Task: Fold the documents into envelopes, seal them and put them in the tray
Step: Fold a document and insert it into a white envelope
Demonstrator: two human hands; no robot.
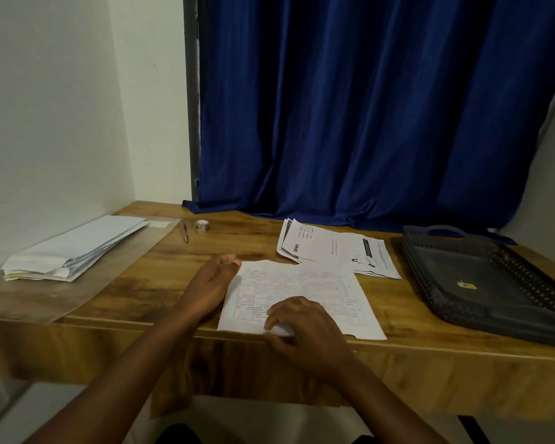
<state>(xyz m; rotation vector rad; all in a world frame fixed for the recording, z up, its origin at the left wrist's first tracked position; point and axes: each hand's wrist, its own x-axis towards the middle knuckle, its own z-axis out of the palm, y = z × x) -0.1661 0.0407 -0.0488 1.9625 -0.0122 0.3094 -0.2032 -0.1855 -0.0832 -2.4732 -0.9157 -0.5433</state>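
Note:
A printed sheet with a table lies flat at the wooden table's front edge. My left hand rests at its left edge, fingers straight and together. My right hand curls over the sheet's near edge and pinches it, lifting a small part of the paper. Behind it lies a fanned pile of more printed documents. A stack of white envelopes sits at the far left on a clear plastic sleeve. The dark grey perforated tray stands at the right with nothing but a small yellow sticker inside.
A roll of tape and a pen lie at the back of the table between envelopes and documents. A blue curtain hangs behind, touching the tabletop. A white wall closes the left side.

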